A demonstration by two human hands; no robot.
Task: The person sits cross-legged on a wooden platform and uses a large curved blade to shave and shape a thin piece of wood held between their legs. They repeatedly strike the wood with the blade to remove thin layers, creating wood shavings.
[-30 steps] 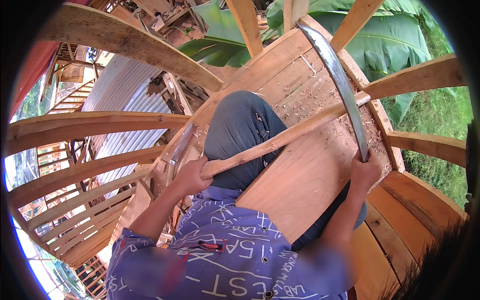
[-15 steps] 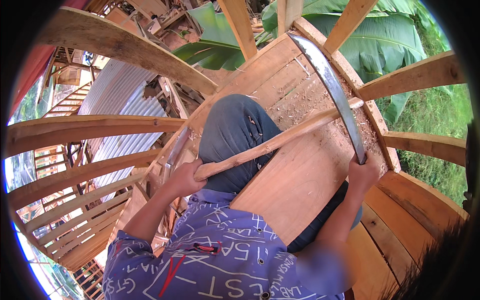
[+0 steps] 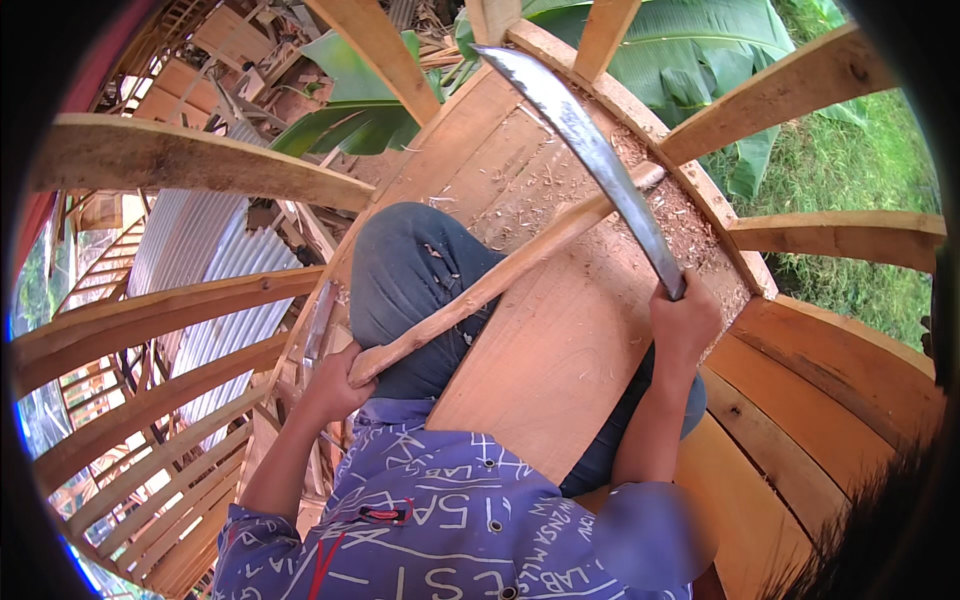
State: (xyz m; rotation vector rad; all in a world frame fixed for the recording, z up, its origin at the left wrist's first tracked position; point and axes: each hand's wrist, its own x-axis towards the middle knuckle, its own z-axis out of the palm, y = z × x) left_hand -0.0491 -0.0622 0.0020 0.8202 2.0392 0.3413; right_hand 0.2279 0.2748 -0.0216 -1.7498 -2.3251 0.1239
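Note:
My left hand (image 3: 333, 388) is closed around the near end of a rough-hewn wooden stick (image 3: 480, 285). The stick slants up and away to the right across my raised knee and over a wide plank. My right hand (image 3: 688, 322) grips a machete by its handle, which is mostly hidden in the fist. Its long curved blade (image 3: 590, 145) crosses the stick near the far end, with the tip pointing up and left. Whether the edge touches the wood, I cannot tell. Below them, a smooth wide plank (image 3: 545, 350) lies across my lap.
Wood shavings (image 3: 690, 215) litter the boards around the blade. Upright wooden ribs (image 3: 830, 240) ring the planked structure I sit in. Large banana leaves (image 3: 690, 60) and grass stand beyond it. Corrugated metal sheets (image 3: 230, 300) lie outside to the left. A shiny metal strip (image 3: 320, 318) rests at the left edge.
The whole view has turned slightly and slid to the left. Both hands keep their holds, and the blade crosses the stick at about the same place.

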